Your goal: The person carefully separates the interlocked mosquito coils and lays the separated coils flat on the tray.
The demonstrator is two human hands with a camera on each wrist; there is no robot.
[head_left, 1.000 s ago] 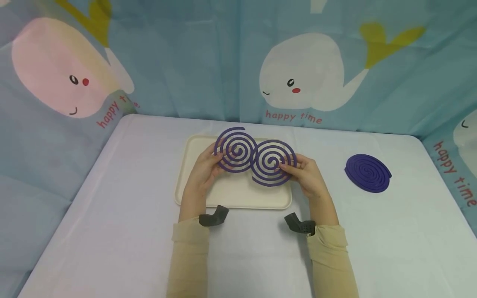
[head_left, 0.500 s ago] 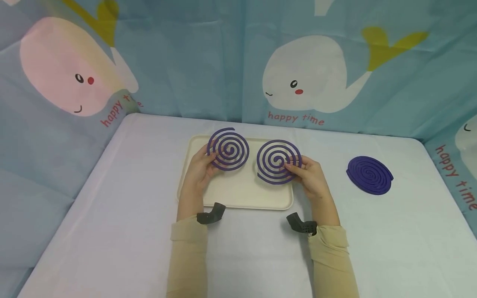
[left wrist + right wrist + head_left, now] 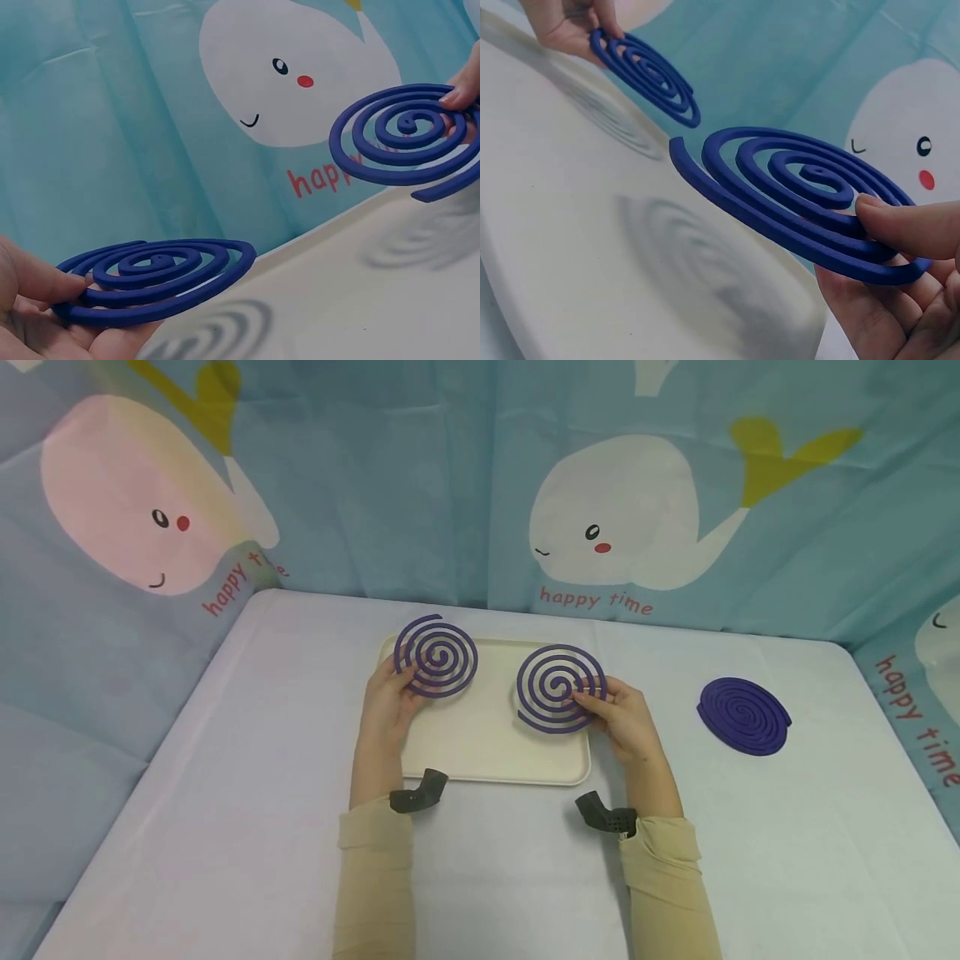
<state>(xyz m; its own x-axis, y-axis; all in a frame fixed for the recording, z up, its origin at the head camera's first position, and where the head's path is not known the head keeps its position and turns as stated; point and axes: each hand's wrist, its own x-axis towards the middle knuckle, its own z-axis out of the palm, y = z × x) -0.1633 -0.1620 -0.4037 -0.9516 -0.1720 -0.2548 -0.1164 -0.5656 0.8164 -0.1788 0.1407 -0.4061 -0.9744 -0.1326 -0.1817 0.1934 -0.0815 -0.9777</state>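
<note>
My left hand [image 3: 384, 710] pinches one thin purple-blue mosquito coil [image 3: 441, 657] by its outer left side, thumb on top. Another single mosquito coil [image 3: 559, 686] is gripped at its right side by my right hand [image 3: 630, 717], with the thumb across the rings and fingers beneath. Both coils are raised over a cream tray [image 3: 487, 756], and a gap separates them. In the right wrist view, the shadow [image 3: 705, 262] of the right-hand coil falls on the tray floor.
A denser purple coil disc [image 3: 744, 716], its rings packed close together, lies on the white tablecloth [image 3: 810, 827] at the right. Behind the table hangs a blue curtain [image 3: 390, 510] with whale prints. Dark camera mounts [image 3: 420, 792] sit at the wrists.
The two coils overlapped a second ago and are now apart. My left hand has carried its coil leftward; my right hand shifted slightly right, then stayed nearly still.
</note>
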